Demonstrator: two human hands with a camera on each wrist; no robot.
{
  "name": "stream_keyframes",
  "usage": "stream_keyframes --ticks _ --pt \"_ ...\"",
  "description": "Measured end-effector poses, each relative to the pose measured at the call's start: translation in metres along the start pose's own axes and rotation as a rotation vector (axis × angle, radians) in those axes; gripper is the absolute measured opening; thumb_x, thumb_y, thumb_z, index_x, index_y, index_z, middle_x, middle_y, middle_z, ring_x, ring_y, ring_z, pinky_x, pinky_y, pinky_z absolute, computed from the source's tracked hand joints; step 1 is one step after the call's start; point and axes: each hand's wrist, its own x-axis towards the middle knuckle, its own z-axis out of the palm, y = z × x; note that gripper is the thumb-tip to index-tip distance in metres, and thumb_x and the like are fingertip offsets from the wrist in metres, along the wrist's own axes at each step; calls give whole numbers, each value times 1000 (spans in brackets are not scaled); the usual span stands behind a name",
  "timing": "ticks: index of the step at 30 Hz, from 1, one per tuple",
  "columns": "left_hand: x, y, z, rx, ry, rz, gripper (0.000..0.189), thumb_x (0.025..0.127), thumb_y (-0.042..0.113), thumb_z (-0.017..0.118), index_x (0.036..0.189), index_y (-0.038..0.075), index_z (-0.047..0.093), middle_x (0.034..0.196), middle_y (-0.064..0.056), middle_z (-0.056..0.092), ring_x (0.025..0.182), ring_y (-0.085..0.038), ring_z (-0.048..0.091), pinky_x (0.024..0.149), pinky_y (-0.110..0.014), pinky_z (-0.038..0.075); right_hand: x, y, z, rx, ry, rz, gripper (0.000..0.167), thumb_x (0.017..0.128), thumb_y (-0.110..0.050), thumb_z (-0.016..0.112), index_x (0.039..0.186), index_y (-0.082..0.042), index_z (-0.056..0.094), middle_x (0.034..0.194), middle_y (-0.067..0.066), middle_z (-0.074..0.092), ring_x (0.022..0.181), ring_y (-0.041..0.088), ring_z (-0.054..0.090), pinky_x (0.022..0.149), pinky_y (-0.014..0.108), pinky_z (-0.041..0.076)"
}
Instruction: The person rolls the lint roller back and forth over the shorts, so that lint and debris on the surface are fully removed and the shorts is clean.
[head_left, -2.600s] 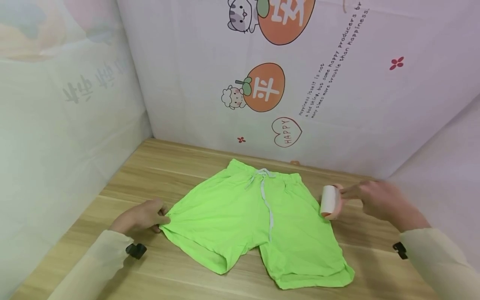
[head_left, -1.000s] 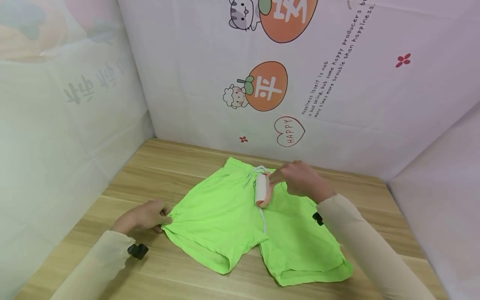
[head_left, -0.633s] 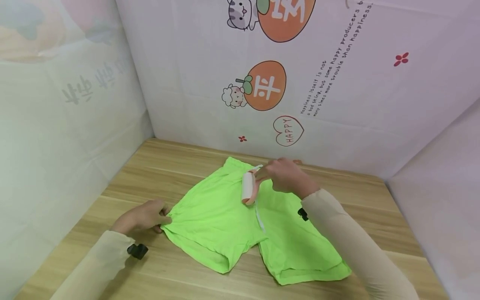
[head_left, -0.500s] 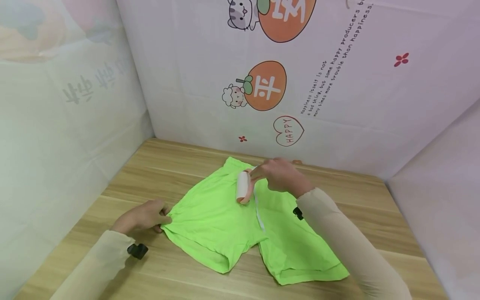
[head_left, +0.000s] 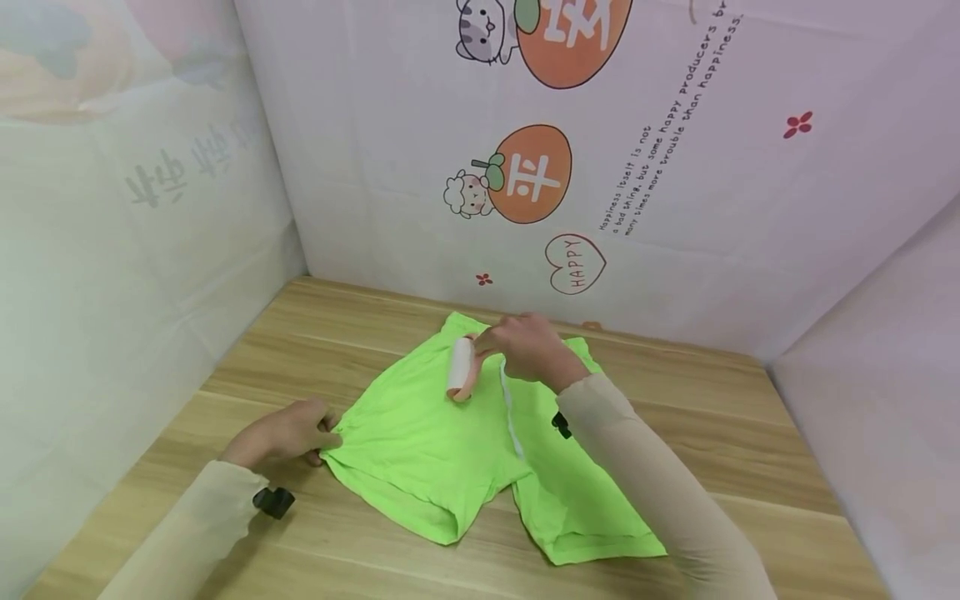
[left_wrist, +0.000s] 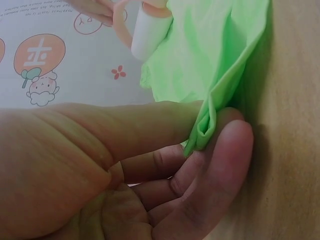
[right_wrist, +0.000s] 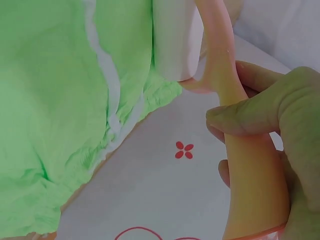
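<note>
Neon-green shorts lie spread on the wooden table, left hand pinching one leg's edge. Right hand, fingers closed, holds the roller by its handle, near the waistband.

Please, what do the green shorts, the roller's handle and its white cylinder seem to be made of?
Green shorts: likely thin, matte cloth; they crease and gather.
Handle: probably plastic, smooth with a faint sheen.
White cylinder: perhaps paper or plastic; its smooth, plain surface leaves it open.
</note>
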Motion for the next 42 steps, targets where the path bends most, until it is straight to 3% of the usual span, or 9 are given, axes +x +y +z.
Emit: stream_keyframes --ticks 8,14,19,25,29,36,40,42 --pt "0 1 2 -4 6 12 49 102 5 61 68 18 29 65 6 26 60 -11 32 57 -20 39 18 -20 2 23 7 16 69 75 15 77 123 -35 78 114 -10 80 83 15 67 56 29 43" --pt "0 1 3 -18 3 32 48 101 4 61 68 19 30 65 6 27 60 -11 35 59 -22 46 31 -33 9 43 16 58 69 79 14 76 125 -37 76 115 -10 79 79 15 62 52 29 34" --pt "0 -1 2 -1 10 16 48 101 5 61 68 19 30 65 6 28 60 -11 36 59 -22 45 38 -36 16 112 19 88 69 84 15 72 131 -35 74 127 -10 77 86 15 66 52 26 29" --pt "0 -2 1 1 -5 35 47 102 5 59 68 20 30 64 8 26 60 -9 35 59 -22 46 40 -35 21 210 46 98 67 86 19 65 134 -27 73 136 -6 73 107 21 74 58 26 37" --pt "0 -1 3 -10 2 24 47 102 5 60 69 19 30 65 7 26 61 -10 35 59 -22 46 40 -28 25 228 54 69 68 86 21 63 133 -26 74 136 -6 73 110 22 74 59 27 38" --pt "0 2 3 29 18 1 46 100 4 62 68 18 32 65 6 30 61 -12 38 58 -22 45 36 -6 26 208 -2 73 69 86 23 62 130 -30 76 144 -9 67 109 21 75 56 23 40" --pt "-1 1 3 43 20 -3 46 100 4 63 68 18 33 66 5 33 61 -13 41 58 -21 44 32 6 19 119 -23 86 67 88 20 63 130 -31 75 145 -9 67 120 26 71 72 33 55" --pt "-1 1 3 40 21 -2 45 100 4 63 69 17 33 67 4 33 61 -13 41 58 -22 44 30 11 16 73 -39 96 67 88 18 64 131 -32 75 145 -9 66 125 29 68 87 41 60"
